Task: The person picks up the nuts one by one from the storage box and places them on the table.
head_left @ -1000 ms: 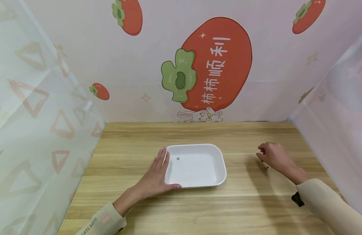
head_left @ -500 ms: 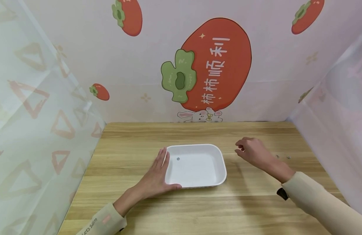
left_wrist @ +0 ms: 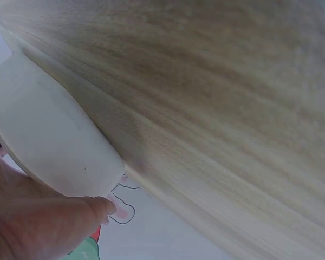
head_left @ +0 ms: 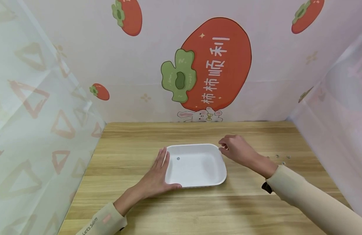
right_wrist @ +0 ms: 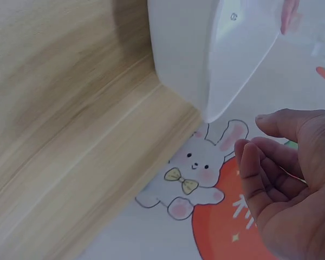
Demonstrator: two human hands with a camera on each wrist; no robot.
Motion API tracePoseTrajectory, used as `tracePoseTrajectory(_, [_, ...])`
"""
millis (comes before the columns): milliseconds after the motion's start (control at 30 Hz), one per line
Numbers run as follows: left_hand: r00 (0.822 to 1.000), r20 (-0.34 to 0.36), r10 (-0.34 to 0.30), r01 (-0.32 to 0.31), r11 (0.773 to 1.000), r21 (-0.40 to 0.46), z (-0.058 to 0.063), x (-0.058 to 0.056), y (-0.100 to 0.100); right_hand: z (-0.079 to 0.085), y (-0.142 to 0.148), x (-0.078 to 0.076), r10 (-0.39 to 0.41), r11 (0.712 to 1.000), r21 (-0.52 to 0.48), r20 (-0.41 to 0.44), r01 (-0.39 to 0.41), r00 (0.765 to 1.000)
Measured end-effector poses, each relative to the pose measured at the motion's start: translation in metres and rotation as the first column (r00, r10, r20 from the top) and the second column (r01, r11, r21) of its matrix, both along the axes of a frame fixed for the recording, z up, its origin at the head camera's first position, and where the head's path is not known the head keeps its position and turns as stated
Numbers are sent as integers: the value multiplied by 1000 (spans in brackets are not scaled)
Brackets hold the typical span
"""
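A white rectangular tray (head_left: 195,168) sits at the middle of the wooden table. My left hand (head_left: 154,179) rests against its left end, fingers straight along the left rim and thumb along the front edge. In the left wrist view, the thumb (left_wrist: 70,219) lies against the tray's wall. Inside the tray, near its left side, is one small metal ring, apparently a nut (head_left: 178,158). My right hand (head_left: 238,150) hovers by the tray's back right corner with curled fingers. In the right wrist view its thumb (right_wrist: 281,123) stands apart from the fingertips; anything small between them is hidden.
Several similar small metal pieces (head_left: 283,163) lie on the table (head_left: 198,212) at the right, beyond the right wrist. A printed cloth wall (head_left: 134,65) stands along the table's back edge, and patterned sheets hang at both sides.
My right hand has moved left from the small metal pieces to the tray's back right corner, uncovering those pieces. The left hand, the tray and the nut inside it have stayed in place.
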State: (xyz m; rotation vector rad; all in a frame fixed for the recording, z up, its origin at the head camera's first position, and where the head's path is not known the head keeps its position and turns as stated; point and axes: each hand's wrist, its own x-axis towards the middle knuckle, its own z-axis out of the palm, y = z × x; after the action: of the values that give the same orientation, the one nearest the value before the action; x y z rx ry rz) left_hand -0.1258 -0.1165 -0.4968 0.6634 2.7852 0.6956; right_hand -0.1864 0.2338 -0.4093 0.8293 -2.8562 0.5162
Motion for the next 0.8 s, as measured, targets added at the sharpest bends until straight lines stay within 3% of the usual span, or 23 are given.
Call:
tracePoseTrajectory(433, [1000,6,8,-8,1000,8,3,0,0,11,-44,-16,69,994,65,182,-82,981])
tracePoseTrajectory(800, [1000,-9,7,-7,1000,-3,2,0,0,7,-76,-27,190,972,101,194,-212,962])
